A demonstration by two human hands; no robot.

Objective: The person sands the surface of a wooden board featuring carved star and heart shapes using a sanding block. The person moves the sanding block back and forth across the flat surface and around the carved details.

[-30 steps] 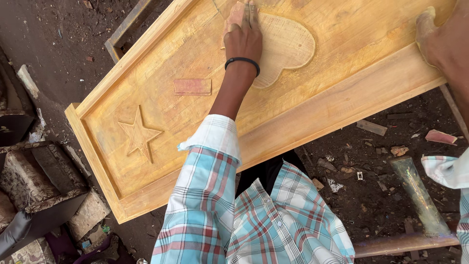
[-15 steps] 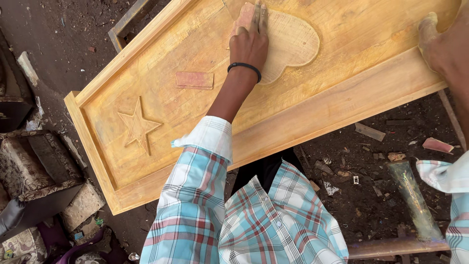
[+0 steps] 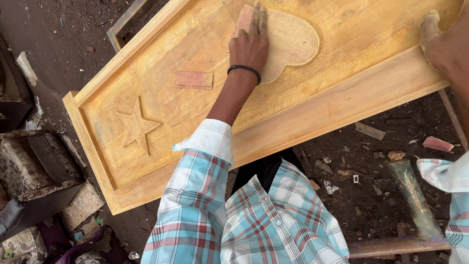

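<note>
Pressing flat on a piece of sandpaper (image 3: 245, 17), the left hand (image 3: 250, 41) sits at the far centre of the wooden panel (image 3: 205, 112), fingers extended and laid over the sheet, not curled round it. Sandpaper lies at the left edge of the raised heart-shaped relief (image 3: 292, 41), partly on it. Black band (image 3: 244, 69) on that wrist; plaid sleeve (image 3: 195, 195) with white cuff runs back toward the near edge.

Right hand (image 3: 442, 44) is at the far right, clenched over the panel's frame rail (image 3: 371, 90), thumb on top of the rail; the rest of its fingers are out of frame or behind the edge.

Panel is a long pale-yellow board with a raised border, lying diagonally: left end near, right end far. A carved five-point star (image 3: 137, 126) stands in the left part. A second, loose reddish sandpaper piece (image 3: 194, 79) lies on the panel face between star and heart, well apart from either hand.

What carries the panel is hidden under it. Dirt floor (image 3: 371, 166) around it holds wood scraps and debris. Broken upholstered furniture pieces (image 3: 34, 166) lie to the left. A greenish tapered leg (image 3: 415, 198) and a wooden rail (image 3: 395, 244) show near right.
</note>
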